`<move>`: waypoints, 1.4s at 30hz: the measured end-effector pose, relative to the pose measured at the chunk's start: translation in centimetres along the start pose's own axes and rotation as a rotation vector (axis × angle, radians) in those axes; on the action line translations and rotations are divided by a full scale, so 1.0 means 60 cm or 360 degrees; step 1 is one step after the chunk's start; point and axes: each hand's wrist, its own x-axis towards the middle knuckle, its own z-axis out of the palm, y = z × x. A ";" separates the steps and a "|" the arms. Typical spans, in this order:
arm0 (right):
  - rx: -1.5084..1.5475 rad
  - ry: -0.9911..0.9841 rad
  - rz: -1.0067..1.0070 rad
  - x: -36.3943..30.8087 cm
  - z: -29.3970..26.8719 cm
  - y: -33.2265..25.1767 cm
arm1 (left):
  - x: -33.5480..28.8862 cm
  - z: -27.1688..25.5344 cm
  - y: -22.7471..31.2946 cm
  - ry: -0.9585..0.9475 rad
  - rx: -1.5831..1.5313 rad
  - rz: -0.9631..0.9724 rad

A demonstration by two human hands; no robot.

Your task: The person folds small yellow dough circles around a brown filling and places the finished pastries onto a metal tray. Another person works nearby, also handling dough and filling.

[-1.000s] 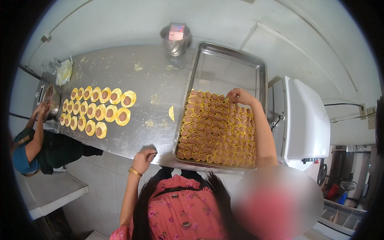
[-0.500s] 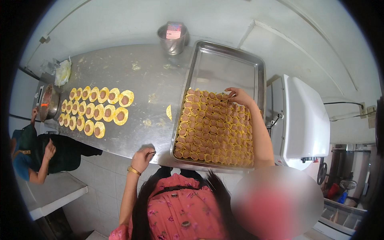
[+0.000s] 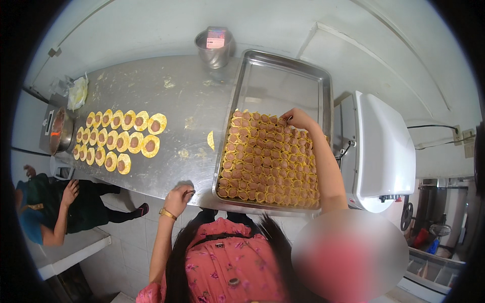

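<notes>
Her right hand [image 3: 298, 119] reaches over the large rectangular steel baking tray [image 3: 275, 70], fingers curled down onto the far row of small yellow-wrapped dumplings [image 3: 268, 159] that fill the tray's near half; whether they pinch one, I cannot tell. Left of the tray, her left hand [image 3: 178, 198] rests loosely curled on the steel table [image 3: 131, 86] edge, holding nothing. Further left lie round yellow wrappers with brown filling [image 3: 118, 140].

The right hand [image 3: 299, 119] is creeping left along the far row of dumplings [image 3: 270, 156], while the seated person [image 3: 48, 209] is lowering an arm and leaning away from the table [image 3: 151, 86].
</notes>
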 end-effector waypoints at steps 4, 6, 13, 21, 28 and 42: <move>0.0032 0.0119 -0.0023 -0.007 0.006 -0.017 | -0.002 0.002 -0.004 0.0031 -0.0015 0.0045; 0.0025 0.0103 0.0032 -0.009 0.007 -0.030 | -0.003 0.001 -0.006 0.0025 -0.0014 0.0030; 0.0056 0.0116 -0.0013 -0.004 0.012 -0.015 | 0.000 -0.003 -0.004 -0.0017 -0.0007 0.0022; 0.0137 -0.0084 0.0333 -0.042 -0.007 -0.103 | -0.004 -0.004 -0.022 -0.0026 -0.0106 0.0022; 0.0265 0.0094 0.0075 -0.018 0.016 -0.038 | 0.002 -0.012 -0.019 -0.0046 -0.0102 -0.0026; 0.0407 0.0355 0.0116 -0.012 0.034 -0.032 | 0.027 -0.137 -0.082 0.0212 -0.0089 -0.0114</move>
